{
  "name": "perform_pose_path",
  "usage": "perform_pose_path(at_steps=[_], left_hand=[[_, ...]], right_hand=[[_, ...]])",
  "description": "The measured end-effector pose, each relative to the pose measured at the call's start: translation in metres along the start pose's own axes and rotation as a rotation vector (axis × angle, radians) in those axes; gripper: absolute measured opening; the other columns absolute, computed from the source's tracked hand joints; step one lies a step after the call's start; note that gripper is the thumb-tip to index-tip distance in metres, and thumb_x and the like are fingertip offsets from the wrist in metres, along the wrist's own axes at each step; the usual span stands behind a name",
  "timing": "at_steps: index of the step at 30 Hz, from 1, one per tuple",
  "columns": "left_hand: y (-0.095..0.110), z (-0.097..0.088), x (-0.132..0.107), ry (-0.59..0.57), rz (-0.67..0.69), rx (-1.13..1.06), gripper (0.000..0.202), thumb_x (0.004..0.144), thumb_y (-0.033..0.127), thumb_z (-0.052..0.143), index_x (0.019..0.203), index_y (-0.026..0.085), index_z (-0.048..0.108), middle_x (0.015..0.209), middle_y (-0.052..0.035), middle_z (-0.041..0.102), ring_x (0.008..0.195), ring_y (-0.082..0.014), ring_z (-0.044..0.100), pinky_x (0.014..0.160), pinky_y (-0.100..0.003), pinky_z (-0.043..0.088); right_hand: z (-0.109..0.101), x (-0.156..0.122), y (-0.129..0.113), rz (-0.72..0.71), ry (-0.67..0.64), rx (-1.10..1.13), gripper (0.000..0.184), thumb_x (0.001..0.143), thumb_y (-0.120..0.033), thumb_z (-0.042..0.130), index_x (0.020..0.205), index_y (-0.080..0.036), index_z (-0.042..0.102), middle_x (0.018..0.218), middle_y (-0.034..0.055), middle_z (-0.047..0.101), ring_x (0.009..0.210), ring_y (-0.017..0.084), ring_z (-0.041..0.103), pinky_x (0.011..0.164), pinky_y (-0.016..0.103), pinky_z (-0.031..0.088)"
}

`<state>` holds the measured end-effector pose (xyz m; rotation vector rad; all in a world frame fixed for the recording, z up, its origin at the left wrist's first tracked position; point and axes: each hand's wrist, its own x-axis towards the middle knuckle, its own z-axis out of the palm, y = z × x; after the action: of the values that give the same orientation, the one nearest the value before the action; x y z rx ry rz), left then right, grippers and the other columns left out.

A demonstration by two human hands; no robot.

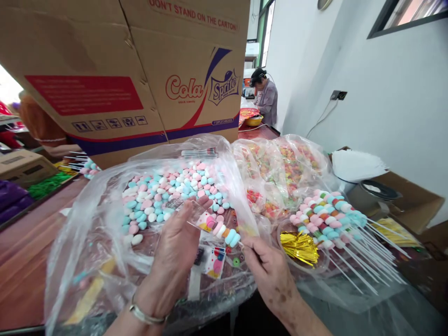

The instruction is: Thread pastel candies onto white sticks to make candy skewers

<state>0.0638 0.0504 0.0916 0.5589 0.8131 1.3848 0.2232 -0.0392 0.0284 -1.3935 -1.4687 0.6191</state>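
Note:
My right hand (268,268) pinches the stick of a marshmallow skewer (226,234), with pink, white, orange and blue pieces threaded on it. The skewer points up and left, its tip end inside a clear printed bag (206,220). My left hand (178,242) holds that bag between thumb and fingers, palm turned toward the skewer. Below lies a stack of printed bags (214,262) on the plastic sheet. Loose pink, white and blue marshmallows (164,191) are spread just beyond my left hand. A few gummy rings (236,261) lie near my right hand.
Finished skewers (325,219) are piled at right, next to gold twist ties (299,248). Bags of colourful gummies (290,161) stand behind. A big carton (140,56) blocks the back left. A grey pot (374,196) is far right. Another person (268,100) works at the back.

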Motion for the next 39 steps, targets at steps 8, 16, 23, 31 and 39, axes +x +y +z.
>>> perform_pose_path(at_steps=[8,16,23,31,39], left_hand=[[-0.019,0.018,0.017,-0.111,-0.089,-0.031,0.019,0.07,0.018,0.078,0.085,0.01,0.069,0.067,-0.0015,0.067,0.05,-0.0114,0.061,0.047,-0.023,0.054],[-0.034,0.021,0.01,-0.208,-0.202,-0.051,0.019,0.071,0.021,0.08,0.081,0.011,0.067,0.06,0.0019,0.061,0.048,-0.0091,0.058,0.047,-0.019,0.051],[-0.024,0.019,0.019,-0.071,-0.133,0.02,0.017,0.071,0.019,0.078,0.078,0.01,0.066,0.069,-0.0028,0.067,0.063,-0.0165,0.066,0.06,-0.029,0.059],[-0.031,0.015,0.014,-0.166,-0.143,0.038,0.027,0.069,0.027,0.082,0.083,0.013,0.062,0.064,0.0038,0.058,0.055,-0.0105,0.06,0.049,-0.02,0.051],[-0.036,0.019,0.01,-0.184,-0.151,0.068,0.026,0.067,0.03,0.083,0.077,0.013,0.065,0.06,0.0025,0.061,0.051,-0.0091,0.057,0.047,-0.017,0.045]], right_hand=[[0.011,-0.012,-0.013,0.319,-0.334,0.351,0.025,0.094,-0.035,0.042,0.075,-0.021,0.049,0.056,-0.0051,0.051,0.044,0.008,0.041,0.044,0.02,0.028],[0.031,-0.018,0.001,0.234,-0.067,0.424,0.026,0.095,-0.036,0.041,0.08,-0.019,0.053,0.051,-0.0062,0.044,0.041,0.009,0.036,0.042,0.02,0.027],[0.028,-0.017,0.006,-0.356,0.228,-0.398,0.024,0.093,-0.015,0.042,0.083,-0.017,0.064,0.06,0.0011,0.06,0.054,0.014,0.052,0.056,0.026,0.033],[0.031,-0.019,-0.002,-0.155,0.065,-0.237,0.025,0.093,-0.02,0.039,0.077,-0.018,0.059,0.059,0.0,0.056,0.054,0.012,0.05,0.055,0.024,0.032],[0.027,-0.016,-0.022,0.557,-0.17,0.869,0.023,0.086,-0.038,0.054,0.073,-0.02,0.05,0.042,-0.0107,0.035,0.038,0.006,0.023,0.039,0.018,0.016]])
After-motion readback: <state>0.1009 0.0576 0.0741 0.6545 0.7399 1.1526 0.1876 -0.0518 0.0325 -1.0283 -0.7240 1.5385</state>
